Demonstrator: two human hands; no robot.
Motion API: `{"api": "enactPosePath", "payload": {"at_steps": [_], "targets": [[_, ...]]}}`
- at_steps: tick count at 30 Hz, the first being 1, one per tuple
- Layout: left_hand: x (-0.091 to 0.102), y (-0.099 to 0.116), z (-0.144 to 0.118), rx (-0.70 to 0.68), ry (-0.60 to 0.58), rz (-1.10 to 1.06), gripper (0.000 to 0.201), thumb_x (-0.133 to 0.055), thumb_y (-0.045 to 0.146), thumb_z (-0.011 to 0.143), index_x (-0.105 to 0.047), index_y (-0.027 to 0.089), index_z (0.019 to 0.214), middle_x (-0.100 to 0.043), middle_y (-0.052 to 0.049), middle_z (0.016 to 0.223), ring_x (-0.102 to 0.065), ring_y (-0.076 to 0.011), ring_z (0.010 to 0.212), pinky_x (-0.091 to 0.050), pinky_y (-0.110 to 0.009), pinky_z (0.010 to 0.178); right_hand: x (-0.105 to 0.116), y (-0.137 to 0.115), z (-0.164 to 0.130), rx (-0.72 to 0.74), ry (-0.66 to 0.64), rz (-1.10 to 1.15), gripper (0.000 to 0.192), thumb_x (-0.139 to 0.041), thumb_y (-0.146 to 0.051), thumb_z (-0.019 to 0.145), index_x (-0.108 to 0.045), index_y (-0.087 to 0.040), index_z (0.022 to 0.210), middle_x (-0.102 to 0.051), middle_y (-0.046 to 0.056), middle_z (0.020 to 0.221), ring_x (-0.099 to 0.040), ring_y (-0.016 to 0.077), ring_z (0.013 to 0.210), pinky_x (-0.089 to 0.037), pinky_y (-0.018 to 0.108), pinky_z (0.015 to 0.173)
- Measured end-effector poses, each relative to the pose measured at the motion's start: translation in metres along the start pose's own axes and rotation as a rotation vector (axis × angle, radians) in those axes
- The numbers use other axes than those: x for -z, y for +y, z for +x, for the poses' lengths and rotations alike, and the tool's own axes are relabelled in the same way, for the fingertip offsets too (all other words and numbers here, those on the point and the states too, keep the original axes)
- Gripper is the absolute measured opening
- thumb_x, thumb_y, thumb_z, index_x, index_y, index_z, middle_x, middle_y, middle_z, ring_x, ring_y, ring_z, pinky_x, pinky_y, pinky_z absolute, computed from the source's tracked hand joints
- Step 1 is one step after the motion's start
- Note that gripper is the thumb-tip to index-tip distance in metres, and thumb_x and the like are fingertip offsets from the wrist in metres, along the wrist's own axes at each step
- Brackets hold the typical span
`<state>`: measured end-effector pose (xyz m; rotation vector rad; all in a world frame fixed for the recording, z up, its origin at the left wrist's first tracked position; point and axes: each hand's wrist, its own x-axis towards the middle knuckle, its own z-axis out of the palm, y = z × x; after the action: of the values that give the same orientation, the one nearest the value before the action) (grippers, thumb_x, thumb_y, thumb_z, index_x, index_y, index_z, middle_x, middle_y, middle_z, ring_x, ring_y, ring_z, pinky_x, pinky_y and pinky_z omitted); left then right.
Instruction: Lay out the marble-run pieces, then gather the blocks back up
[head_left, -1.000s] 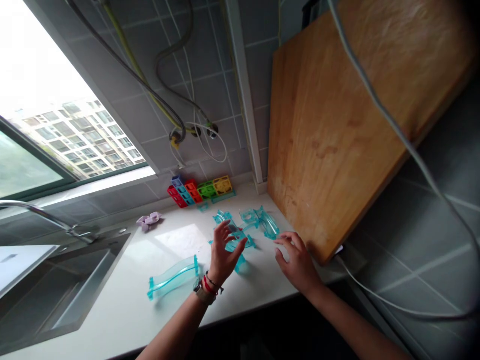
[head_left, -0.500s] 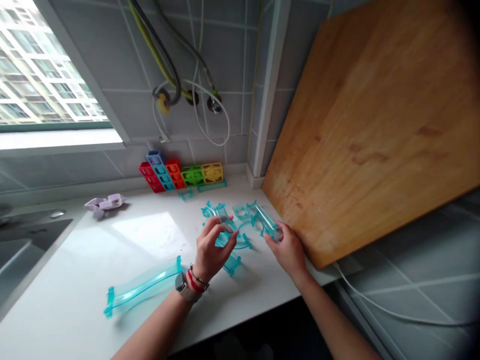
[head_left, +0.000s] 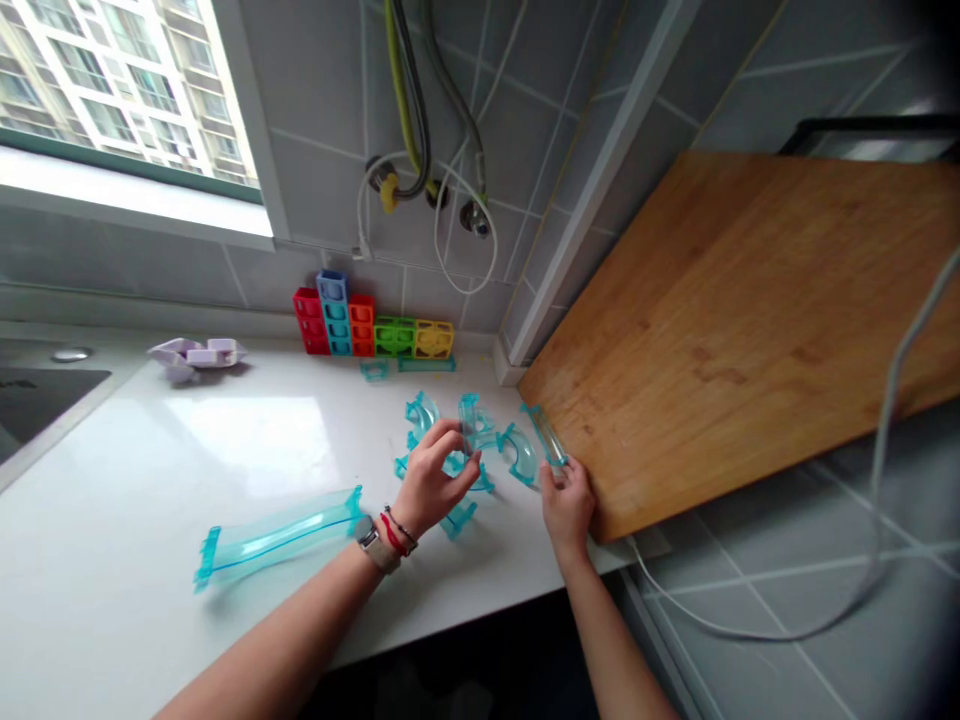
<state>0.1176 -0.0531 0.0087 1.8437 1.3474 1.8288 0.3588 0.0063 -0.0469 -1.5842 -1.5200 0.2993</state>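
Down on the white desk (head_left: 225,460), the left hand (head_left: 427,490) has its fingers (head_left: 450,437) curled around a small turquoise track piece (head_left: 455,462) amid a cluster of curved pieces. Meanwhile the right hand (head_left: 568,500) pinches a straight clear track piece (head_left: 546,435) just beside the leaning wooden board (head_left: 735,330); a long track section (head_left: 277,535) lies near the left wrist.

The left hand (head_left: 431,480) covers part of the heap of clear teal track pieces (head_left: 480,440), so its grip is unclear, while the sink (head_left: 30,395) and wooden board (head_left: 750,320) run past the frame's edges.
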Motion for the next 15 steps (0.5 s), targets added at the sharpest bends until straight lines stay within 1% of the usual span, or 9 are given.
{"api": "enactPosePath", "payload": {"at_steps": [4,6,7,9,11,13,15], "targets": [[-0.0003,-0.0027,0.0010,0.013,0.018,-0.022,0.015,-0.068,0.020,0.092,-0.057,0.021,0.082,-0.066,-0.008,0.103,-0.066,-0.0208,0.096,-0.054,-0.036,0.087,-0.0016,0.0008,0.0027,0.011,0.012,-0.020,0.069,-0.063,-0.056,0.091,-0.062,-0.003,0.135,-0.076,0.029,0.115,-0.077,0.0291,0.080,-0.058,0.037,0.077],[-0.0006,-0.0043,0.0012,0.020,0.025,-0.031,0.016,-0.068,0.020,0.093,-0.056,0.020,0.081,-0.065,-0.008,0.102,-0.065,-0.0199,0.094,-0.054,-0.035,0.085,-0.0010,0.0015,0.0036,0.019,0.016,-0.020,0.066,-0.063,-0.053,0.091,-0.062,-0.005,0.136,-0.077,0.027,0.115,-0.077,0.0279,0.077,-0.057,0.036,0.074],[-0.0008,-0.0051,0.0012,0.024,0.029,-0.036,0.016,-0.067,0.020,0.093,-0.056,0.020,0.081,-0.065,-0.008,0.102,-0.065,-0.0193,0.093,-0.055,-0.034,0.083,-0.0004,0.0018,0.0038,0.025,0.021,-0.019,0.064,-0.063,-0.052,0.091,-0.061,-0.006,0.136,-0.078,0.026,0.111,-0.076,0.0276,0.076,-0.057,0.035,0.073],[-0.0012,-0.0067,0.0013,0.032,0.034,-0.044,0.017,-0.067,0.021,0.093,-0.056,0.020,0.081,-0.065,-0.008,0.102,-0.064,-0.0181,0.091,-0.055,-0.032,0.079,0.0010,0.0020,0.0038,0.040,0.034,-0.022,0.063,-0.062,-0.048,0.092,-0.057,-0.006,0.138,-0.079,0.020,0.096,-0.075,0.0279,0.075,-0.055,0.035,0.071],[-0.0013,-0.0081,0.0013,0.040,0.037,-0.050,0.016,-0.067,0.022,0.093,-0.056,0.020,0.081,-0.064,-0.007,0.102,-0.063,-0.0170,0.089,-0.055,-0.030,0.076,0.0024,0.0015,0.0030,0.063,0.037,-0.029,0.062,-0.062,-0.046,0.093,-0.054,-0.006,0.139,-0.076,0.013,0.080,-0.072,0.0277,0.070,-0.052,0.035,0.068],[-0.0013,-0.0089,0.0014,0.047,0.037,-0.057,0.016,-0.068,0.023,0.093,-0.057,0.020,0.082,-0.064,-0.007,0.101,-0.062,-0.0161,0.087,-0.056,-0.029,0.075,0.0032,0.0003,0.0016,0.093,0.023,-0.035,0.058,-0.061,-0.045,0.093,-0.054,-0.006,0.136,-0.072,0.008,0.073,-0.069,0.0264,0.066,-0.050,0.034,0.066],[-0.0012,-0.0092,0.0015,0.054,0.033,-0.069,0.016,-0.068,0.024,0.094,-0.057,0.020,0.083,-0.063,-0.006,0.101,-0.061,-0.0154,0.086,-0.056,-0.029,0.074,0.0035,-0.0014,-0.0005,0.130,-0.011,-0.041,0.049,-0.058,-0.047,0.096,-0.059,-0.009,0.127,-0.070,0.005,0.071,-0.067,0.0245,0.064,-0.049,0.033,0.065]]}}
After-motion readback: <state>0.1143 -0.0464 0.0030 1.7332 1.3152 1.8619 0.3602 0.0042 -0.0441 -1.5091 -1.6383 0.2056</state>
